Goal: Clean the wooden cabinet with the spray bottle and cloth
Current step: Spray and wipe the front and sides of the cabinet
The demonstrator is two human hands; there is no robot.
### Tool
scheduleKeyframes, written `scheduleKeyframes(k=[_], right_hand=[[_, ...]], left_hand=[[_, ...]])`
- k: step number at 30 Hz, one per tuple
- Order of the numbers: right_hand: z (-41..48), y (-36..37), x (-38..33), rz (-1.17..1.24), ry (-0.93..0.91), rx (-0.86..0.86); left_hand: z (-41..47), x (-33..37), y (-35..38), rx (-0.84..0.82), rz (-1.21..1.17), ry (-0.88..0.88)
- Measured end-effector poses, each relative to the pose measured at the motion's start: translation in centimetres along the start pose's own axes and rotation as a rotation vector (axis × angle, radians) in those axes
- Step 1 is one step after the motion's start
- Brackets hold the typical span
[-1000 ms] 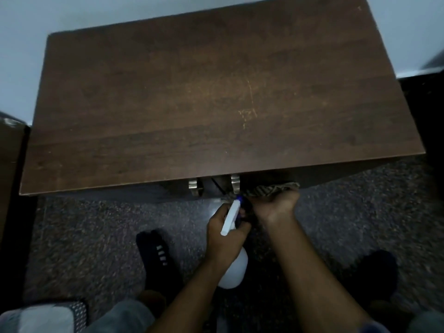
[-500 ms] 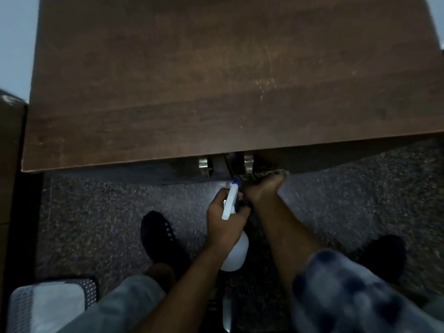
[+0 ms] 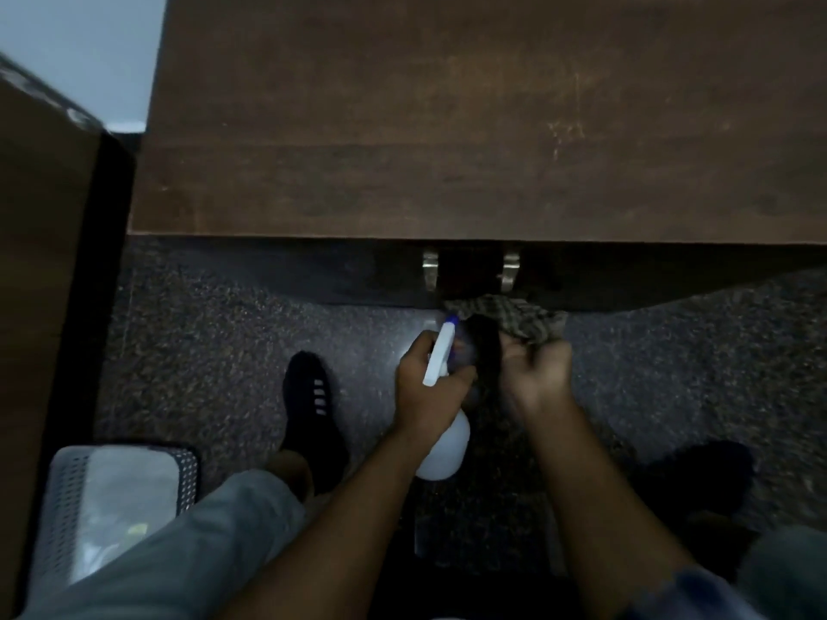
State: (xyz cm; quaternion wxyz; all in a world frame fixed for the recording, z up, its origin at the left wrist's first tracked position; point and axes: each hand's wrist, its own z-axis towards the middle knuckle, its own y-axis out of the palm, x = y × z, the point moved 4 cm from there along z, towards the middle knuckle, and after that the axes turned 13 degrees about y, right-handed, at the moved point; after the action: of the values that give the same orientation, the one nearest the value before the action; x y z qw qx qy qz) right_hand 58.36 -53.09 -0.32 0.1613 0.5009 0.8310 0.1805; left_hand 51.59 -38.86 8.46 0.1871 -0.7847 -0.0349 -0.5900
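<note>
Just right of the frame's centre I see the spray bottle (image 3: pixel 443 445) wrapped by my left hand (image 3: pixel 432 387): its white trigger head sticks up out of the fist with the blue nozzle tip aimed toward the wooden cabinet (image 3: pixel 447 127), and its rounded white body hangs below the palm. The left fingers (image 3: pixel 463 378) are clenched around the bottle's neck. Immediately to the right, the checked cloth (image 3: pixel 514 317) lies bunched at the tips of my right hand (image 3: pixel 534 378), pressed against the dark front face of the cabinet just under the right of two metal handles (image 3: pixel 510 272). The right fingers (image 3: pixel 519 351) are curled onto the cloth, though blur hides how tightly. Both forearms rise from the bottom edge and converge toward the centre, hands nearly touching. The cabinet top fills the upper frame above the speckled floor (image 3: pixel 223 328); a perforated basket (image 3: pixel 121 498) sits lower left.
</note>
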Motion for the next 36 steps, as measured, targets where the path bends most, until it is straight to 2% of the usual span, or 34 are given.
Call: scheduleKeyframes(k=[6,9,12,14,17,19,22,25,27,31,33,36], right_hand=[[-6.4,0.3,0.0,-0.084,0.047,-0.045],[-9.5,3.0,1.5,-0.058,0.035,-0.094],[-10.8,5.0,3.8,-0.046,0.098,-0.119],[-9.8,6.2,5.3,-0.064,0.128,-0.120],[-8.3,8.9,6.2,-0.139,0.054,-0.070],[-6.0,10.6,7.1,-0.144,0.053,-0.114],[-2.3,10.2,8.6,-0.164,0.032,0.024],[-0.4,9.8,9.8,-0.016,0.118,-0.092],[0.4,9.2,9.3,-0.005,0.169,-0.095],[0.5,8.6,7.2,0.037,0.135,-0.253],[0.3,8.6,8.7,0.066,0.102,-0.193],[0.4,9.5,12.9,0.029,0.206,-0.021]], left_hand=[[-1.9,2.6,-1.1,0.086,-0.124,-0.118],[-3.1,4.2,-2.1,0.085,-0.098,-0.138],[-3.0,4.6,-3.0,0.066,-0.084,-0.143],[-2.4,4.2,-3.5,0.073,-0.083,-0.149],[-1.2,2.7,-4.2,0.124,-0.054,-0.125],[-0.4,1.4,-4.8,0.160,-0.053,-0.106],[0.4,-0.7,-5.2,0.137,-0.052,-0.054],[1.0,-1.7,-5.5,0.091,-0.091,-0.080],[1.3,-2.7,-5.9,0.068,-0.067,-0.125],[1.9,-3.9,-6.5,0.061,-0.023,-0.051],[2.1,-4.3,-6.6,0.064,-0.005,-0.028],[2.4,-4.2,-7.1,0.119,-0.025,-0.043]])
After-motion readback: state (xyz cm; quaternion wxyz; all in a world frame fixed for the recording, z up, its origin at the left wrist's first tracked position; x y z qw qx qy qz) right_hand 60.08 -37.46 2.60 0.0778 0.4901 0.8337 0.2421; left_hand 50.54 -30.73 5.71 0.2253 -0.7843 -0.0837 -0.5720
